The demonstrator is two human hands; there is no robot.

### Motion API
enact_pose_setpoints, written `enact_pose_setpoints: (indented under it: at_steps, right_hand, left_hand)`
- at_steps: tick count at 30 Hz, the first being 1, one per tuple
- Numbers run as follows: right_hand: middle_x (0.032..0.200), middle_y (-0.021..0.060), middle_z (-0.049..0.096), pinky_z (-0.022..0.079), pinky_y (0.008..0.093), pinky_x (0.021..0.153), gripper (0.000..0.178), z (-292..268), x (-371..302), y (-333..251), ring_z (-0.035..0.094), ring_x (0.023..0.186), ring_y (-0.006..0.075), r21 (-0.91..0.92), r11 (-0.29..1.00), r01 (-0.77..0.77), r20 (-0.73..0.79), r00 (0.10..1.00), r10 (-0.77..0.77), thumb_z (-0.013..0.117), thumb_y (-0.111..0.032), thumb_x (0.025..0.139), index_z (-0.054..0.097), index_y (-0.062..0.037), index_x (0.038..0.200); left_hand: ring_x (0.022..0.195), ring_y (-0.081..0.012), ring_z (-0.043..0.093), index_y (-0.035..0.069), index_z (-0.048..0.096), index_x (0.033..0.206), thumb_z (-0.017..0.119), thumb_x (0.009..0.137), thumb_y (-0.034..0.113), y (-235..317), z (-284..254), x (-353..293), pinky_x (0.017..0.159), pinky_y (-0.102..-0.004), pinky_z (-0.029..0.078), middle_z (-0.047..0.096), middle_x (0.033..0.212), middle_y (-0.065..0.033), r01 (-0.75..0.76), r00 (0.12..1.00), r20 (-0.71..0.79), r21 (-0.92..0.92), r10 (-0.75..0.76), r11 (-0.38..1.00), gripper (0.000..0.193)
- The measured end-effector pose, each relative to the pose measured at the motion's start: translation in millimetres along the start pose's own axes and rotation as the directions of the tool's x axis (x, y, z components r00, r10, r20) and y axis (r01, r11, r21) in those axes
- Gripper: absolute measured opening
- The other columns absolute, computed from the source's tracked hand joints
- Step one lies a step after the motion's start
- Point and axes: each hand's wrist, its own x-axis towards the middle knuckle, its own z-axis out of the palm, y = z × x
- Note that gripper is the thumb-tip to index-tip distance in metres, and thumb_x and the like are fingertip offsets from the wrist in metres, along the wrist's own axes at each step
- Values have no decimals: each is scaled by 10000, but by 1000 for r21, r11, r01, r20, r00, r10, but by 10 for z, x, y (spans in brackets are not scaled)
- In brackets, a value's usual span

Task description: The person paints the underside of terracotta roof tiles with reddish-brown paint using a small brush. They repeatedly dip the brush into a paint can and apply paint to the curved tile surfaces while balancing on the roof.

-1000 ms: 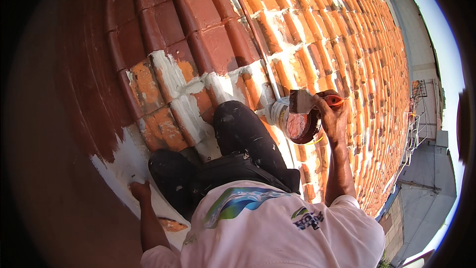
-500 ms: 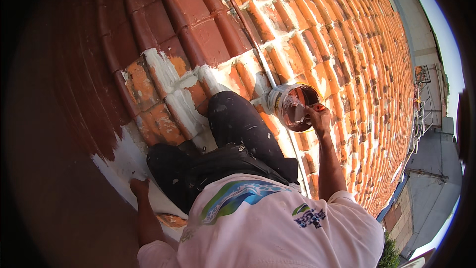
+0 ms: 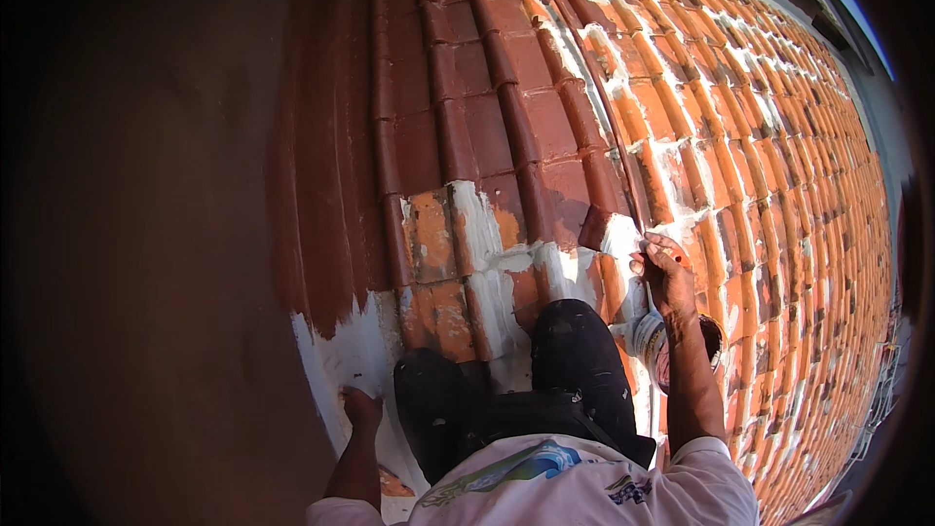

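My right hand (image 3: pixel 669 278) grips a paintbrush by its orange handle (image 3: pixel 682 255), low over the roof tiles. The brush head is at the edge between reddish-brown paint and a white-coated tile (image 3: pixel 620 236); its bristles are hard to make out. Under my right forearm stands a paint bucket (image 3: pixel 651 343) with reddish-brown paint inside, partly hidden by the arm. My left hand (image 3: pixel 362 407) rests on a white-coated strip (image 3: pixel 341 356) to the left of my knees, its fingers in shadow and apparently laid flat, holding nothing.
Glossy reddish-brown tiles (image 3: pixel 487 136) run up ahead. Bare orange tiles with white patches (image 3: pixel 760 234) spread to the right. A thin pipe (image 3: pixel 609 127) runs along the roof between them. My dark-trousered knees (image 3: pixel 575 341) press on the tiles. Deep shadow fills the far left.
My right hand has lifted the brush out of the bucket and moved it forward to the painted edge. The view has swung right. My left hand stays on the white strip.
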Motion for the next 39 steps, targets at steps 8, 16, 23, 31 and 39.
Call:
enact_pose_setpoints:
  at_steps: [8, 16, 23, 31, 39]
  right_hand:
    - [1038, 101, 794, 606, 342, 876, 204, 1452, 1559, 1748, 751, 961, 197, -441, 876, 193, 313, 948, -51, 763, -113, 977, 784, -21, 1158]
    - [973, 145, 786, 571, 352, 824, 257, 1722, 1430, 2003, 736, 897, 254, -762, 558, 327, 312, 942, -126, 804, -229, 923, 790, -48, 1105]
    - [962, 148, 798, 577, 358, 808, 190, 2036, 1453, 1787, 756, 852, 254, -763, 593, 259, 128, 959, -255, 780, -202, 934, 785, -57, 1056]
    - [988, 193, 784, 586, 436, 857, 205, 1322, 918, 1835, 757, 936, 347, -891, 383, 245, 293, 954, 71, 732, -213, 890, 802, -89, 1037]
    - [993, 190, 773, 587, 485, 845, 157, 1978, 2111, 1626, 739, 968, 400, -807, 223, 547, 531, 837, -134, 719, -205, 899, 764, -88, 995]
  left_hand:
    - [1152, -497, 697, -219, 322, 1511, 978, 728, 270, 167, -307, -192, 1013, -498, 558, 682, 1234, -380, 62, 998, 6, -99, -62, 993, 1132]
    - [1080, -509, 717, -224, 272, 1513, 978, 729, 282, 189, -316, -200, 975, -516, 567, 711, 1139, -368, 71, 997, 8, -87, -70, 994, 1169]
    - [1034, -513, 728, -233, 268, 1497, 973, 735, 284, 219, -369, -222, 944, -513, 579, 719, 1080, -367, 70, 998, 0, -67, -70, 995, 1160]
    - [1036, -512, 726, -224, 274, 1506, 967, 737, 279, 214, -328, -202, 945, -516, 579, 723, 1091, -360, 68, 998, 14, -57, -68, 996, 1150]
    - [1044, -509, 727, -213, 274, 1522, 971, 735, 290, 218, -359, -206, 942, -515, 582, 719, 1107, -366, 70, 998, 9, -62, -70, 996, 1165]
